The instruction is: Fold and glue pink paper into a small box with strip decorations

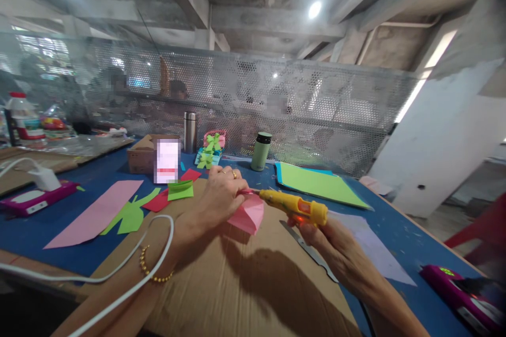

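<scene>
In the middle of the view, my left hand (223, 189) grips a folded piece of pink paper (250, 215) by its upper edge. My right hand (322, 234) is wrapped round a yellow hot glue gun (294, 205), whose small light glows orange. The gun's nozzle points left and meets the top of the pink paper close to my left fingertips; whether glue is coming out I cannot make out. Beneath both hands lies a sheet of brown cardboard (205, 284). Partly behind my right hand rests a metal blade or scissors (310, 253).
Pink (98, 210), green (132, 213) and red paper pieces lie at left, near a cardboard box (140, 155). A steel flask (190, 132), paper flowers (211, 147), a green bottle (261, 151) and green sheets (320, 184) stand or lie behind. A white cable (169, 231) crosses my left forearm.
</scene>
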A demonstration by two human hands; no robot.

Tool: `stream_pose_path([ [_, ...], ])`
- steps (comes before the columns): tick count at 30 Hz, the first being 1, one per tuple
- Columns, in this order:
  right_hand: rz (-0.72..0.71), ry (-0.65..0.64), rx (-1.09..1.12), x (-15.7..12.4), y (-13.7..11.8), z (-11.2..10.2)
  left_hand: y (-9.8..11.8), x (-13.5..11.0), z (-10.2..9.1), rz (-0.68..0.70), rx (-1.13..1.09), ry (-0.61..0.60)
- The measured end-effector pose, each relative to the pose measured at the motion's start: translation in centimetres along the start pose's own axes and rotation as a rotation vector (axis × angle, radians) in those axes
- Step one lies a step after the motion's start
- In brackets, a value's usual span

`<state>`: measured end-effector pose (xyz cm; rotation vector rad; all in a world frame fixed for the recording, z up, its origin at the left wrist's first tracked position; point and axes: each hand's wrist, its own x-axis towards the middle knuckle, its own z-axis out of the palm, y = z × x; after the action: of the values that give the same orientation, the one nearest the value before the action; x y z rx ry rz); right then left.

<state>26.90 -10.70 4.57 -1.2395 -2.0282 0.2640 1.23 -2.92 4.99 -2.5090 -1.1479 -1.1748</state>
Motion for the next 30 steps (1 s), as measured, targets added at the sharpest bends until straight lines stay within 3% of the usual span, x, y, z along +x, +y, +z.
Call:
stream_pose_path([
  [30, -0.004, 0.026, -0.044, -0.02, -0.20, -0.11, 0.09, -0.01, -0.23, 0.035, 0.033, -0.015],
])
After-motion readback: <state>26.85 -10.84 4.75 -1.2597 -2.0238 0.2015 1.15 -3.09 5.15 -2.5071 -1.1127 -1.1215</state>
